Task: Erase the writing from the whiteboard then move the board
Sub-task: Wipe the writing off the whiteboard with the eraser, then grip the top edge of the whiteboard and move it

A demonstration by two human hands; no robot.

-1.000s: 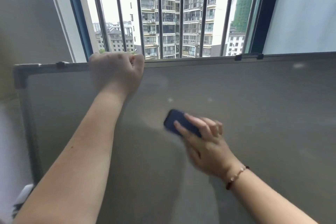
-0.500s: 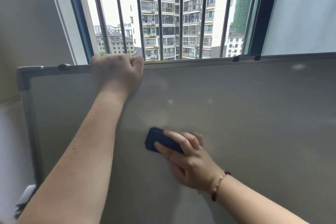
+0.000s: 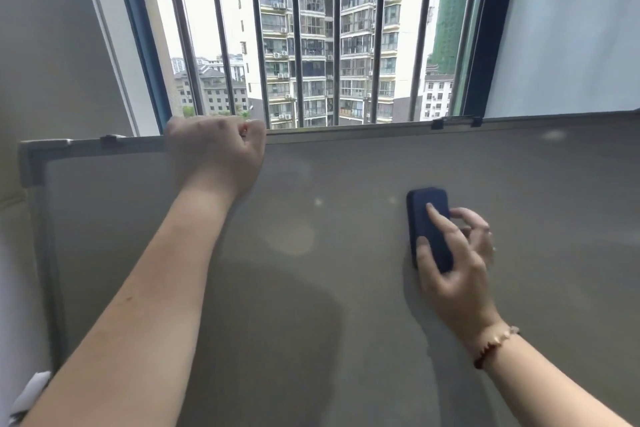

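A large whiteboard with a grey metal frame stands upright before a barred window. Its surface looks grey and shadowed, and I see no writing on it. My left hand is closed over the board's top edge, left of centre. A dark blue eraser rests upright against the board at centre right. My right hand holds it from below, with the thumb on its lower end and a finger across its face. A beaded bracelet circles my right wrist.
Behind the board is a window with vertical metal bars and a blue frame. Plain walls flank it on the left and right. Something white shows at the board's lower left corner.
My right hand has swept the eraser up and to the right across the board and turned it upright. My left hand keeps its hold on the top edge.
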